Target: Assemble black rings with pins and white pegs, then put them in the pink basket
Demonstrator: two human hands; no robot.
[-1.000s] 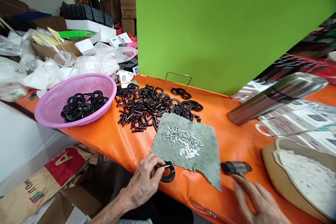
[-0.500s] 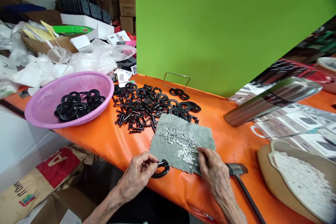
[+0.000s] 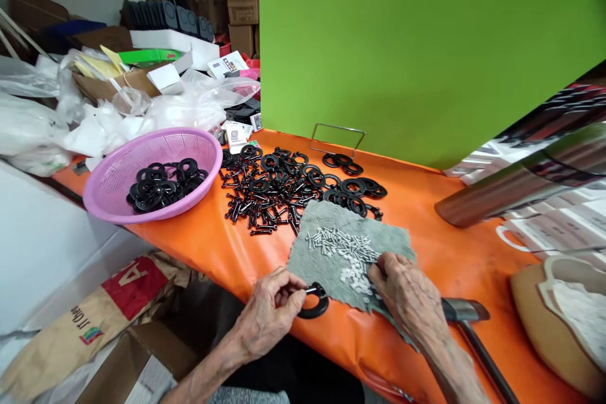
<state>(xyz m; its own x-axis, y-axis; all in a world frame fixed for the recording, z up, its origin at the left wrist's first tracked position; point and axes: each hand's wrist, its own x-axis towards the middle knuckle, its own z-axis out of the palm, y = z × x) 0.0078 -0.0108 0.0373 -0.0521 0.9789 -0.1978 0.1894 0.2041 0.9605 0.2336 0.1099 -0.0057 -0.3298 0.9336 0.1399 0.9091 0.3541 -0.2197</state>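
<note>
At the near table edge a black ring (image 3: 313, 301) is pinched in the left hand (image 3: 269, 315), while the right hand (image 3: 408, 293), moved from the hammer (image 3: 466, 315), is curled on small pins (image 3: 343, 252) atop the grey cloth (image 3: 350, 246), black parts (image 3: 284, 192) heaped beyond.

A grey fabric cloth (image 3: 326, 252) lies near the front edge of the orange-covered bench (image 3: 426, 214), with small silver metal screws (image 3: 338, 243) on it. Behind it spreads a heap of black plastic rings and pins (image 3: 284, 186). Left of the heap, at the bench's left end, stands a pink plastic mesh basket (image 3: 118, 170) with more black rings (image 3: 161, 184) in it. A metal-headed hammer (image 3: 466, 310) lies right of the cloth.
</note>
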